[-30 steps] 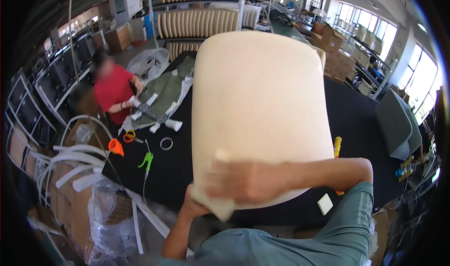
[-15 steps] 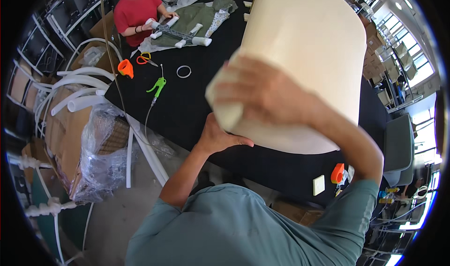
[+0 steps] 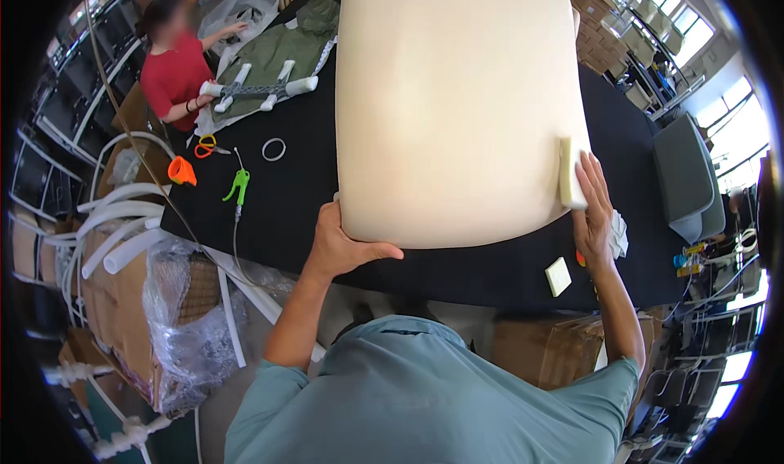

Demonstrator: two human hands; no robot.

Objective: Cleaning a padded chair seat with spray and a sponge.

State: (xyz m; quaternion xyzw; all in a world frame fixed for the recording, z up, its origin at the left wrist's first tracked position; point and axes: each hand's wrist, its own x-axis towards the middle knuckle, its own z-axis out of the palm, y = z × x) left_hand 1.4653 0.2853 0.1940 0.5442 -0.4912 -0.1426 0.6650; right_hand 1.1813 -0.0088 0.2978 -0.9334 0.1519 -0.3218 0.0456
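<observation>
Both near corners of the cream foam cushion (image 3: pixel 453 104), laid lengthwise away on the black surface (image 3: pixel 286 211), are gripped: left hand (image 3: pixel 343 247) clasped underneath, right hand (image 3: pixel 594 211) flat, fingers extended along its edge.

The big cream foam cushion slab (image 3: pixel 453 104) runs off the top edge, so its far end is lost. It hides the left hand's (image 3: pixel 341 247) fingers beneath its near corner and covers much of the black worktable (image 3: pixel 302 194). A small orange object (image 3: pixel 580 258) peeks from behind the right hand (image 3: pixel 594 211), too hidden to identify.
</observation>
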